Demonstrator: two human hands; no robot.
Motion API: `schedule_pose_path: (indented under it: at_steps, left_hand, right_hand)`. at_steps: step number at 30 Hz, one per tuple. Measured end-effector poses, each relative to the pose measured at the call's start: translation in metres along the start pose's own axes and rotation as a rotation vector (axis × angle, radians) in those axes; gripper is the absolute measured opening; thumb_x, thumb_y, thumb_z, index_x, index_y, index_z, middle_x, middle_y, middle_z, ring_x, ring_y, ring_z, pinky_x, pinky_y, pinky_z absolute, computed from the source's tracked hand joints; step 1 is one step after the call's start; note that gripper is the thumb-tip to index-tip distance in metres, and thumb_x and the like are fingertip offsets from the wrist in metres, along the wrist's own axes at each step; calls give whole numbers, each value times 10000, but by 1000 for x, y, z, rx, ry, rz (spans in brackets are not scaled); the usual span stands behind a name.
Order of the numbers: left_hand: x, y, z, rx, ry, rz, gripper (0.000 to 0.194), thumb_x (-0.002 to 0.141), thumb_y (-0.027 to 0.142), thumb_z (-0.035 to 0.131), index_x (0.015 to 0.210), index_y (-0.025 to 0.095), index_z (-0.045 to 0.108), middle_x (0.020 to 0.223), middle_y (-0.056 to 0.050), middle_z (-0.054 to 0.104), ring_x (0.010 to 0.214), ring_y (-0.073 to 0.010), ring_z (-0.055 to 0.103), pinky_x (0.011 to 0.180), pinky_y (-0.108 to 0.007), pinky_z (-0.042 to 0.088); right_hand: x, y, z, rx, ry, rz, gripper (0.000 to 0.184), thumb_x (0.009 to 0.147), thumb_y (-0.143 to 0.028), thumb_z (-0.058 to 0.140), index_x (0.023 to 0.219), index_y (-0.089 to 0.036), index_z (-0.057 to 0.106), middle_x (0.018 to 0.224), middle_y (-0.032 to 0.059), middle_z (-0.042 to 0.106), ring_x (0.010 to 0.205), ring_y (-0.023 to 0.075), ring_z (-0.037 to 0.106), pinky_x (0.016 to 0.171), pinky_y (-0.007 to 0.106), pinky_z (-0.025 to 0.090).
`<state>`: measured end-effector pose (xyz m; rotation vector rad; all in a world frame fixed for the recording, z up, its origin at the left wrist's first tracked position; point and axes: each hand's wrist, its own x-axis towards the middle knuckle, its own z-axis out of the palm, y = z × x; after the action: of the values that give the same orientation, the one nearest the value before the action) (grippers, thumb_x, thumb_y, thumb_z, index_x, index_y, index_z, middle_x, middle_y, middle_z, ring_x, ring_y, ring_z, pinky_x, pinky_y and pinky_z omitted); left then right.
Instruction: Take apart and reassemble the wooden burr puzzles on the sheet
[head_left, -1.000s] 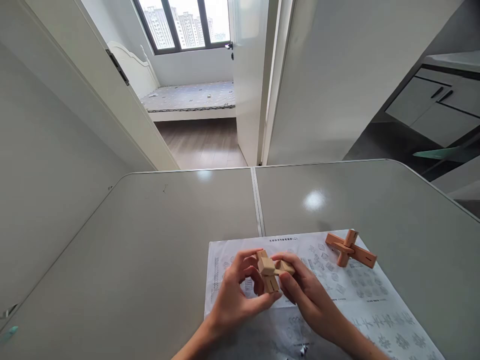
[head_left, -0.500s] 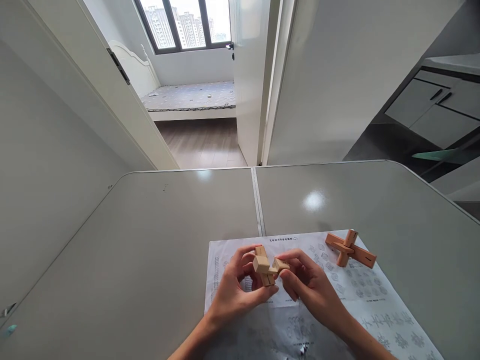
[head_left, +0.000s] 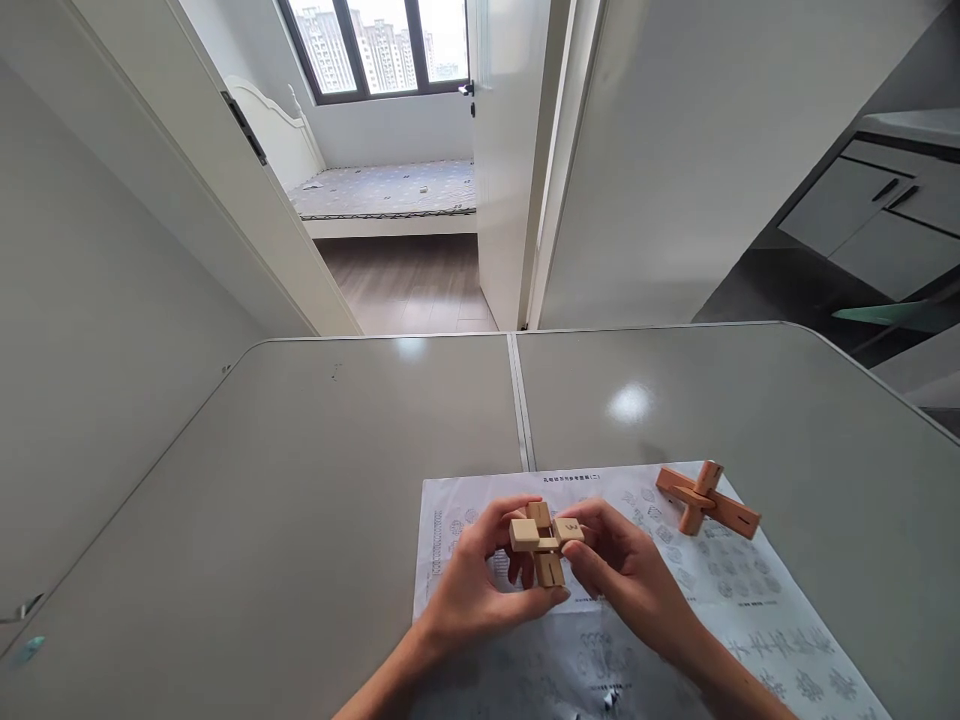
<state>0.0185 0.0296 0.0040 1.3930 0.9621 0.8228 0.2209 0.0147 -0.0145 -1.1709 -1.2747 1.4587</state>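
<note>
Light wooden interlocking puzzle pieces (head_left: 549, 571) are held together above a printed sheet (head_left: 465, 497). My left hand (head_left: 480, 580) grips one marked piece between thumb below and fingers above. With thumb and forefinger, my right hand (head_left: 626, 560) pinches the notched piece at the right end, which bears a dark mark on its face. The two pieces cross one another, with a small gap between their blocks. Fingers cover parts of both. To the right, a darker reddish wooden cross-shaped puzzle (head_left: 701, 497) lies assembled on the sheet, touched by neither hand.
The sheet carries rows of small line diagrams and lies at the near edge of a grey table (head_left: 337, 480) with a seam down its middle. A small shiny object (head_left: 610, 699) lies low on the paper. Beyond the table are a doorway and a bed (head_left: 390, 190).
The right-hand piece has turned so its marked face shows, and it sits squarer against the left piece. Both hands stay close together. The camera view has shifted slightly.
</note>
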Motion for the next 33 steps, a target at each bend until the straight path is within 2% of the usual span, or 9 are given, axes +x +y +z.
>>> schedule_pose_path:
  at_steps: [10, 13, 16, 18, 21, 25, 30, 33]
  left_hand:
    - [-1, -3, -2, -34, -38, 33, 644, 745, 169, 846, 1327, 262, 589, 1017, -16, 696, 780, -136, 631, 712, -258, 533]
    - [-1, -4, -4, -54, -58, 70, 582, 824, 333, 840, 1343, 245, 593, 1044, -47, 698, 854, -172, 657, 759, -287, 554]
    - [-1, -7, -5, -79, -42, 80, 482, 986, 547, 654, 1344, 227, 609, 1041, -66, 691, 838, -171, 658, 784, -311, 562]
    - [0, -10, -4, -102, -30, 85, 488, 1038, 604, 541, 1322, 214, 615, 961, -45, 673, 738, -143, 632, 742, -300, 555]
    - [1, -15, -2, -97, -18, 109, 478, 1060, 603, 498, 1280, 197, 622, 890, -23, 650, 681, -127, 610, 697, -280, 534]
    - [0, -17, 0, -65, -14, 127, 431, 1089, 552, 467, 1246, 185, 626, 941, -40, 667, 689, -119, 606, 674, -265, 518]
    - [-1, -17, 0, -41, -9, 133, 413, 1104, 522, 445, 1246, 181, 629, 973, -51, 685, 692, -110, 598, 669, -253, 513]
    - [-1, -18, -1, -26, -14, 149, 394, 1110, 504, 441, 1254, 193, 635, 1056, -63, 686, 710, -103, 598, 674, -247, 512]
  right_hand:
    - [-1, 1, -1, -54, 8, -19, 387, 989, -595, 653, 1029, -210, 648, 658, -62, 444, 571, 132, 436, 538, 265, 372]
    - [-2, 2, -1, -82, 15, -34, 376, 991, -591, 648, 1015, -216, 641, 679, -60, 434, 582, 136, 435, 544, 270, 369]
    - [-2, 4, -1, -115, 8, -32, 369, 998, -589, 638, 1028, -221, 639, 690, -58, 429, 602, 145, 444, 567, 278, 376]
    - [-2, 6, -1, -139, 7, -30, 364, 1000, -587, 635, 1021, -224, 632, 700, -54, 440, 625, 151, 458, 601, 288, 390]
    - [-1, 8, -1, -156, -4, -39, 362, 1003, -586, 632, 994, -225, 616, 721, -44, 465, 662, 159, 483, 644, 301, 404]
    - [-2, 7, -1, -130, -56, -23, 381, 1020, -601, 602, 1001, -220, 605, 713, -46, 469, 645, 148, 461, 625, 291, 385]
    - [-1, 7, 0, -2, -121, 53, 454, 1022, -616, 602, 1249, -228, 541, 746, -43, 498, 648, 146, 466, 598, 275, 385]
    - [1, 9, -1, 12, -164, 42, 471, 1037, -611, 580, 1294, -217, 557, 719, -43, 492, 653, 148, 461, 610, 276, 386]
